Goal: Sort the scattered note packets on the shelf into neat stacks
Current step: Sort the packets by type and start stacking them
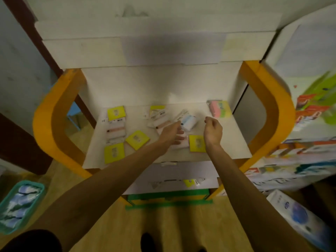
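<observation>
Note packets lie scattered on the white shelf (227,142). Yellow packets sit at back left (116,112), front left (114,152), middle left (137,139) and under my right wrist (197,143). White and pink packets (116,130) form a column at the left. A light blue packet (189,122) lies in the middle. A pink and yellow pile (219,109) is at back right. My left hand (171,133) reaches over a pinkish packet (181,144), fingers extended toward the blue packet. My right hand (213,130) hovers with fingers loosely curled, holding nothing.
Orange curved side frames (54,120) flank the shelf. A lower shelf (172,182) holds a few packets. A teal basket (20,204) stands on the floor at left. Boxed goods (300,157) fill the shelves at right.
</observation>
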